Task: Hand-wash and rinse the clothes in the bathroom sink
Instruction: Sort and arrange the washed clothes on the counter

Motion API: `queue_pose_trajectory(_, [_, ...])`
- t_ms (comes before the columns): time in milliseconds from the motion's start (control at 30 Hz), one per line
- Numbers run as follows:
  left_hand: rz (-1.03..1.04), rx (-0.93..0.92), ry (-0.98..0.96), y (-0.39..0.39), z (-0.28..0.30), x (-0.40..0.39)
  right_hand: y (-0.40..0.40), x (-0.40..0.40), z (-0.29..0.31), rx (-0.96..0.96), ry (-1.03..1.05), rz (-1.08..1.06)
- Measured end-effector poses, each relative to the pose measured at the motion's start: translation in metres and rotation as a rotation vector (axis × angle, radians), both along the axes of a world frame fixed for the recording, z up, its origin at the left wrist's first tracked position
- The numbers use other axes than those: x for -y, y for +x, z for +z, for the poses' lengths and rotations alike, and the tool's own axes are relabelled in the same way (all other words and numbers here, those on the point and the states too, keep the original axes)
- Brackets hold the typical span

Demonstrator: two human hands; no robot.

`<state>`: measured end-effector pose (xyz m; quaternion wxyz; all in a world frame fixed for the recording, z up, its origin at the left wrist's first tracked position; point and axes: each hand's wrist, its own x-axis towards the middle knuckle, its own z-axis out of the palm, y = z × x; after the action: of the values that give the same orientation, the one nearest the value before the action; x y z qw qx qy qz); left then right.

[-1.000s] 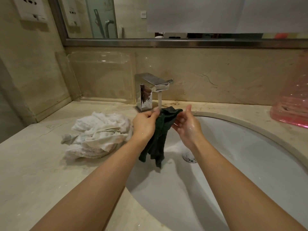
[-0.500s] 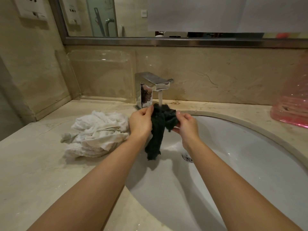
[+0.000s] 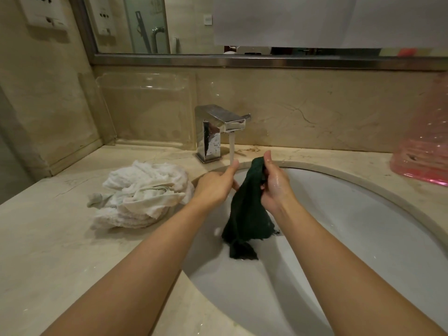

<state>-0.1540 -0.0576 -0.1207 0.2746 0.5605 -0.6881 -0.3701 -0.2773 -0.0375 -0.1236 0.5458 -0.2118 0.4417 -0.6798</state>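
A soaked dark green cloth [image 3: 247, 209], limp and probably slippery, hangs pinched at its top by the right hand [image 3: 275, 185] (left hand [image 3: 214, 185] curled beside it, grip unclear).

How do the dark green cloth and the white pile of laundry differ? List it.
The dark green cloth hangs over the sink, held up by the right hand; the white pile of laundry lies on the counter left of the basin, with no hand gripping it. The dark green cloth is one small dark piece hanging long; the white pile of laundry is bulkier, pale and crumpled. Both are fabric.
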Motion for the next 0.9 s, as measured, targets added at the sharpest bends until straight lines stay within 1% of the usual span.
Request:
queue_pose_trajectory(67, [-0.037, -0.109, 0.015, 0.0, 0.0, 0.002, 0.003, -0.003, 0.001, 0.006, -0.009, 0.021])
queue_pose_trajectory(133, [-0.126, -0.171, 0.099, 0.0, 0.001, 0.001, 0.004, -0.005, 0.003, 0.057, -0.021, 0.041])
queue_pose_trajectory(167, [-0.194, -0.163, 0.156, 0.001, 0.001, 0.0, 0.003, -0.005, 0.005, 0.095, -0.033, 0.045])
queue_pose_trajectory(267, [-0.397, 0.034, 0.273, 0.001, 0.004, -0.005, 0.001, -0.005, 0.01, 0.189, -0.113, 0.039])
queue_pose_trajectory(300, [-0.422, 0.063, 0.296, 0.001, 0.004, -0.006, 0.001, -0.006, 0.01, 0.209, -0.138, 0.05])
queue_pose_trajectory(367, [-0.36, 0.015, 0.315, 0.001, 0.003, -0.005, 0.003, -0.007, 0.012, 0.248, -0.173, 0.074])
queue_pose_trajectory(467, [-0.099, -0.153, 0.307, 0.001, -0.001, 0.004, 0.002, -0.003, 0.013, 0.398, -0.226, 0.037])
queue_pose_trajectory(567, [0.134, -0.412, 0.273, 0.001, 0.001, 0.01, -0.005, -0.002, 0.007, 0.531, -0.217, -0.127])
queue_pose_trajectory(633, [0.21, -0.554, 0.261, 0.002, 0.003, 0.01, -0.007, -0.001, -0.002, 0.482, -0.099, -0.212])
queue_pose_trajectory(667, [0.216, -0.631, 0.263, 0.003, 0.005, 0.01, -0.006, 0.0, -0.007, 0.396, 0.004, -0.228])
queue_pose_trajectory(733, [0.212, -0.83, 0.28, 0.003, 0.008, 0.009, 0.001, 0.001, -0.015, 0.12, 0.248, -0.188])
queue_pose_trajectory(767, [0.214, -0.936, 0.296, 0.004, 0.01, 0.009, 0.006, 0.001, -0.017, 0.007, 0.341, -0.128])
queue_pose_trajectory(800, [0.221, -1.018, 0.303, 0.005, 0.011, 0.01, 0.01, 0.0, -0.019, -0.043, 0.402, -0.047])
queue_pose_trajectory(833, [0.228, -1.061, 0.298, 0.005, 0.013, 0.01, 0.014, 0.0, -0.018, -0.016, 0.431, 0.044])
queue_pose_trajectory(900, [0.19, -1.079, 0.295, 0.005, 0.016, 0.008, 0.019, 0.001, -0.017, 0.164, 0.39, 0.201])
